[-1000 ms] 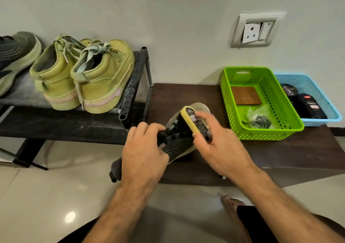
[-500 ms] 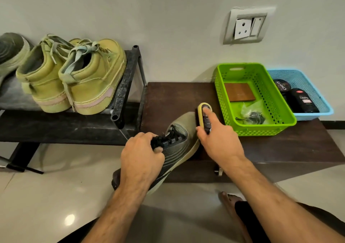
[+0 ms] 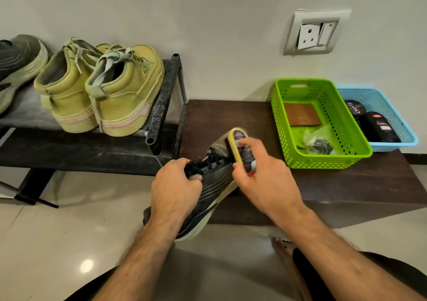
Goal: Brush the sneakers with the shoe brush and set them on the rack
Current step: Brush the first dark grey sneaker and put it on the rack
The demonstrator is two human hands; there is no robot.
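The left hand [image 3: 176, 186] holds the dark grey sneaker [image 3: 208, 185]; the right hand [image 3: 261, 180] grips the yellow shoe brush [image 3: 239, 148], which slid back toward the laces, so brushing continues.

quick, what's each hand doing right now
Left hand: closed, gripping the dark sneaker at its laces.
Right hand: closed, holding the brush against the toe.

Dark grey knit sneaker with black laces and pale sole [image 3: 213, 185], tilted toe-up toward 12 o'clock, heel low at 6. Yellow-edged oval shoe brush [image 3: 240, 149] pressed against its toe. Black metal shoe rack [image 3: 161, 106] at 10 o'clock, carrying two olive-green high-top sneakers [image 3: 101, 90], heels outward
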